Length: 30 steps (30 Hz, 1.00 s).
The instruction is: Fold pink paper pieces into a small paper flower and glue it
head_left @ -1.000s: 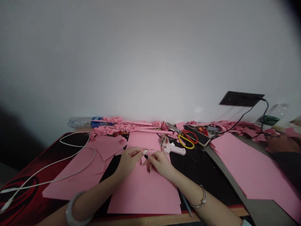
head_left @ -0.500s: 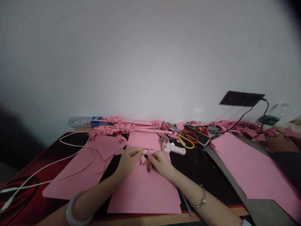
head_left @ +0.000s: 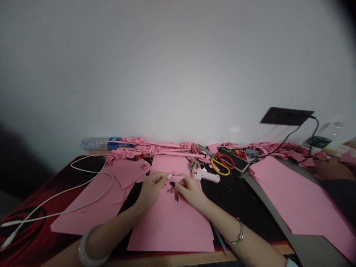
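The small pink piece (head_left: pixel 172 181) is mostly hidden by fingers. Another person's hand (head_left: pixel 330 168) at the edge looks blurry.

The left hand (head_left: pixel 151 189) and right hand (head_left: pixel 190 190) are drawing slightly closer over the pink sheet (head_left: pixel 169 222), and the small pink piece (head_left: pixel 172 181) pinched between their fingers (head_left: pixel 169 177) is now lifting a little higher, its corner tilting up.

Left hand (head_left: pixel 151 190) and right hand (head_left: pixel 189 190) meet at centre, fingers pinched, forearms converging.
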Motion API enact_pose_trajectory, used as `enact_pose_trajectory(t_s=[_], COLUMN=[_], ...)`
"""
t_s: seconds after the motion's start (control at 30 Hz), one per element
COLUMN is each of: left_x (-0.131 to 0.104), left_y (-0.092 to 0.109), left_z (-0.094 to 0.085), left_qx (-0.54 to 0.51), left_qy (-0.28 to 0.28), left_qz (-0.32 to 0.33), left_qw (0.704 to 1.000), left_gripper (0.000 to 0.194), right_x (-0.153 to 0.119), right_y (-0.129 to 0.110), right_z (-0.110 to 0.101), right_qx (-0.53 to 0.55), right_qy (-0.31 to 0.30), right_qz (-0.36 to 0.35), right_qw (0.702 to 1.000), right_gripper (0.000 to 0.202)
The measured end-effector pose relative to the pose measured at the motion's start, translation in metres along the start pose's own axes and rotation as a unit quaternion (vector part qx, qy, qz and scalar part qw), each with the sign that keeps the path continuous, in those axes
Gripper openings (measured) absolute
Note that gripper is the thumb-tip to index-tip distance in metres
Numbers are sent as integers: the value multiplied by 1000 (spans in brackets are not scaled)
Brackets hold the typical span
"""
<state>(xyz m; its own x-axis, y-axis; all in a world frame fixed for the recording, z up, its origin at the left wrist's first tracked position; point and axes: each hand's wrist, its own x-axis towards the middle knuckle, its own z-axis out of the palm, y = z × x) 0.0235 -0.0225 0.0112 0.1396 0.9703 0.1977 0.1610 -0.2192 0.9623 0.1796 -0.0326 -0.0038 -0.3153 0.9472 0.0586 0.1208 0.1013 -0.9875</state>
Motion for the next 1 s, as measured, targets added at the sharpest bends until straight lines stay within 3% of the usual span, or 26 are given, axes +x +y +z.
enact_pose_trajectory(t_s=[0.2, 0.4, 1.0], left_x=[-1, -1, 1], left_y=[-2, -5, -11], left_z=[2, 7, 6], left_qx=[-2, -114, -182], left_qy=[-32, -131, -122], left_qz=[-3, -86, -128], left_qw=[999, 981, 967], left_gripper=[29, 24, 12], right_x=[0, 2, 3], right_y=[-7, -3, -2], right_z=[-5, -8, -7], right_qx=[-24, -86, -28], right_qy=[67, 80, 65], right_qz=[-27, -26, -21], right_qw=[997, 993, 997], right_gripper=[23, 20, 17])
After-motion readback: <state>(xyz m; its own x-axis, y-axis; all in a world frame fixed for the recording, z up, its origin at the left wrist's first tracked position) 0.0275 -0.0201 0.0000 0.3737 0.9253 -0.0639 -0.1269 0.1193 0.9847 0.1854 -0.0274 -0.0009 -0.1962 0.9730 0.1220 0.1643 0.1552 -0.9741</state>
